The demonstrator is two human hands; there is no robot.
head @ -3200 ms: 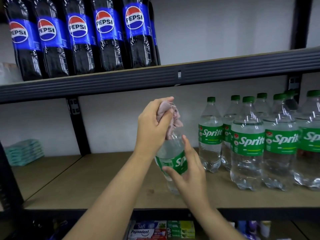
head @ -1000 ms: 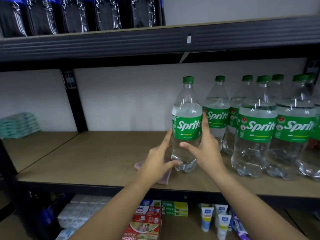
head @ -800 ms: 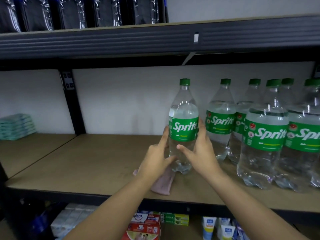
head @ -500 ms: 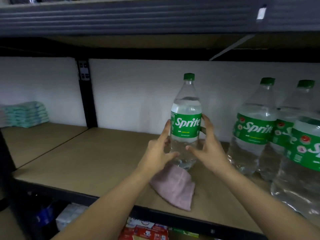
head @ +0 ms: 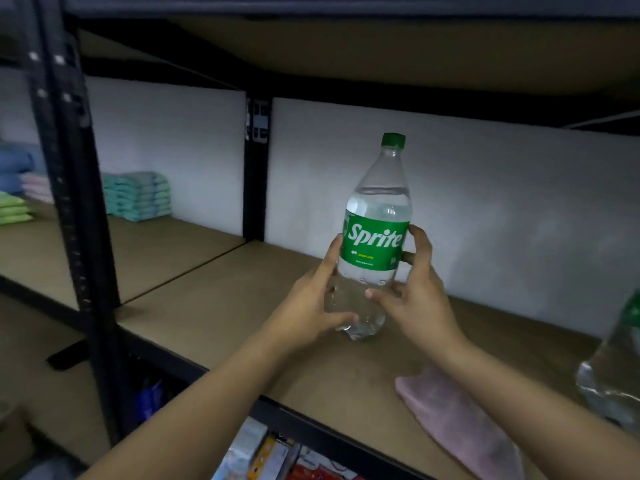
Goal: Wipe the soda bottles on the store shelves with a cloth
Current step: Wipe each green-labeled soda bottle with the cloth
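Note:
A clear Sprite bottle [head: 375, 237] with a green label and green cap stands upright on the brown shelf board [head: 242, 306], or just above it. My left hand [head: 311, 310] holds its lower left side and my right hand [head: 412, 299] curls round its right side and back. The pink cloth [head: 457, 420] lies flat on the shelf near the front edge, under my right forearm, and neither hand touches it. Part of another Sprite bottle [head: 616, 368] shows at the right edge.
A black upright post [head: 72, 202] stands at the left. Stacked teal packs [head: 138, 195] sit on the neighbouring shelf, with more packs [head: 14, 202] further left. The upper shelf's underside [head: 346, 46] hangs overhead. Boxed goods [head: 263, 452] fill the shelf below.
Both hands have carried the Sprite bottle leftward along the shelf, away from the row of bottles. The cloth was put down earlier and stays on the shelf, now to the right of the bottle.

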